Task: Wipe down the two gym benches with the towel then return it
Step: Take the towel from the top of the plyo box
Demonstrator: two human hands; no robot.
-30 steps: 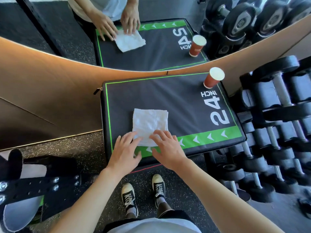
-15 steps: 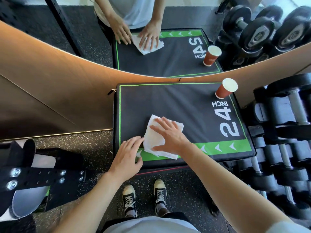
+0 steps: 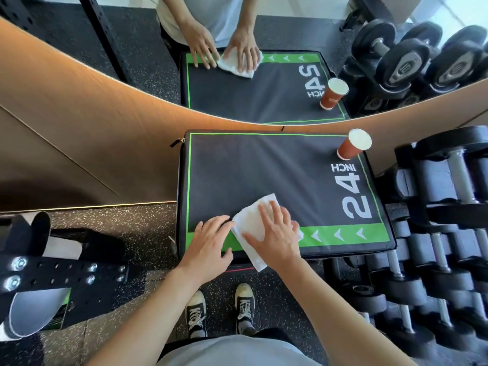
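A white towel (image 3: 253,228) lies folded on the near edge of the black worktop (image 3: 264,175), a padded box with a green border and "24 INCH" printed in white at its right side. The towel is a rumpled, elongated rectangle; its long axis runs diagonally, from a far corner pointing toward the upper right of the frame down to a near corner that hangs over the worktop's front edge at lower centre. The right hand (image 3: 274,233) lies flat on the towel with fingers straight and spread, pressing it to the surface. The left hand (image 3: 208,244) rests just left of it, fingers relaxed and extended, fingertips touching the towel's left edge, grasping nothing. A red-brown paper cup (image 3: 353,147) stands at the worktop's far right corner, well apart from the towel. A rack of dumbbells (image 3: 443,233) fills the right of the frame. A mirror (image 3: 264,75) across the top reflects the scene.
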